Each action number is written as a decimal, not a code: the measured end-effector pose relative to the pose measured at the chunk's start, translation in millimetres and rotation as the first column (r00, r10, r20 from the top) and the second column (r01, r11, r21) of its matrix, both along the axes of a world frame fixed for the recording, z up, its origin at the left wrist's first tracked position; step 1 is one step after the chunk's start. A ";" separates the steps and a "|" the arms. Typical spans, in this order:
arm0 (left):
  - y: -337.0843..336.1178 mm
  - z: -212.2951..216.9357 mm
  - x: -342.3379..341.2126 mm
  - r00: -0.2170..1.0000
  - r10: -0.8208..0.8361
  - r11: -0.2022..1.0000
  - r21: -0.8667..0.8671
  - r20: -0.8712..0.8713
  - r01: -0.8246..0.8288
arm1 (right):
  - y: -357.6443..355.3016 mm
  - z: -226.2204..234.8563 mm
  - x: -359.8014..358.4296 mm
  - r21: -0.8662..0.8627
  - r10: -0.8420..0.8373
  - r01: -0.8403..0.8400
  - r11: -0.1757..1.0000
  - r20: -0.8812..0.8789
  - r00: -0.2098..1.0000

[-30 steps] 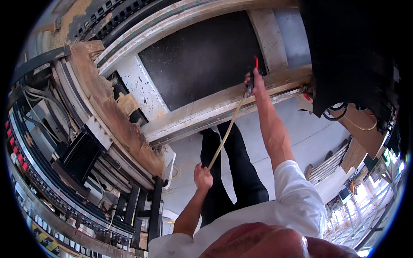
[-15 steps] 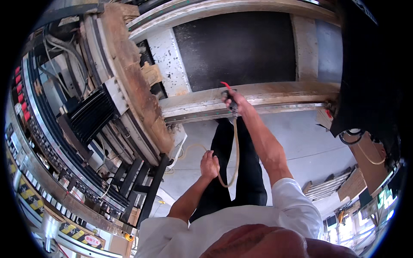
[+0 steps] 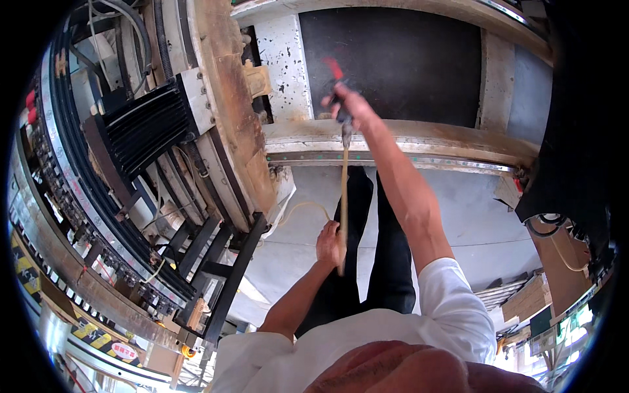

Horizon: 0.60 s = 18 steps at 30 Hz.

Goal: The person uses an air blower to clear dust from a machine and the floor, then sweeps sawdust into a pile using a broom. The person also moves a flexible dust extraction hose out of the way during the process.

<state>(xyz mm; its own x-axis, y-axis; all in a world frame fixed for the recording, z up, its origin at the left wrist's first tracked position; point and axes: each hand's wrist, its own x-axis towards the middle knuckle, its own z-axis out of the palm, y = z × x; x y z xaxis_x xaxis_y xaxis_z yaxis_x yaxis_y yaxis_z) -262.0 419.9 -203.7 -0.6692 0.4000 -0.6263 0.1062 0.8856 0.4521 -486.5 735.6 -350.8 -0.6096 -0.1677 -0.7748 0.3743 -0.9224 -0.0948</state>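
My right hand (image 3: 354,108) is closed round an air blow gun (image 3: 341,112) with a dark body and a red nozzle, blurred by motion. It is held over the near rail, the nozzle pointing away over a dark flat panel (image 3: 393,65). From the gun's metal fitting a yellowish air hose (image 3: 344,190) runs back towards me. Lower down, my left hand (image 3: 331,244) is closed on this hose in front of my legs, its fingers partly hidden. Beyond the left hand the hose curves off to the left.
A worn metal rail (image 3: 406,139) crosses in front of me, framing the dark panel. On the left stands machinery with a black ribbed motor-like block (image 3: 147,124) and a black metal frame (image 3: 229,281). A large black shape (image 3: 576,131) fills the right side. Cardboard (image 3: 563,236) stands below it.
My right hand has moved the blow gun farther forward and left, over the panel. The hose between my hands is straighter than before. The view has shifted slightly, so the machinery sits differently.
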 end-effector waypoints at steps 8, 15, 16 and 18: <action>-6.7 2.4 -0.4 0.995 -0.037 0.982 0.183 -0.091 0.053 | -63.0 20.7 -47.5 0.152 -0.089 0.067 0.986 0.144 0.986; -4.9 4.1 6.0 0.984 -0.021 0.935 0.344 -0.178 0.082 | -9.1 34.9 -11.7 0.205 -0.163 0.155 0.967 0.023 0.986; -9.2 2.7 8.3 0.982 -0.097 0.965 0.226 -0.164 0.133 | -14.7 32.3 4.8 0.175 -0.094 0.085 0.981 0.042 0.995; -10.5 10.1 -4.0 0.988 -0.152 0.988 0.010 -0.004 0.152 | -36.3 31.1 35.7 0.024 0.050 -0.051 0.998 0.011 0.999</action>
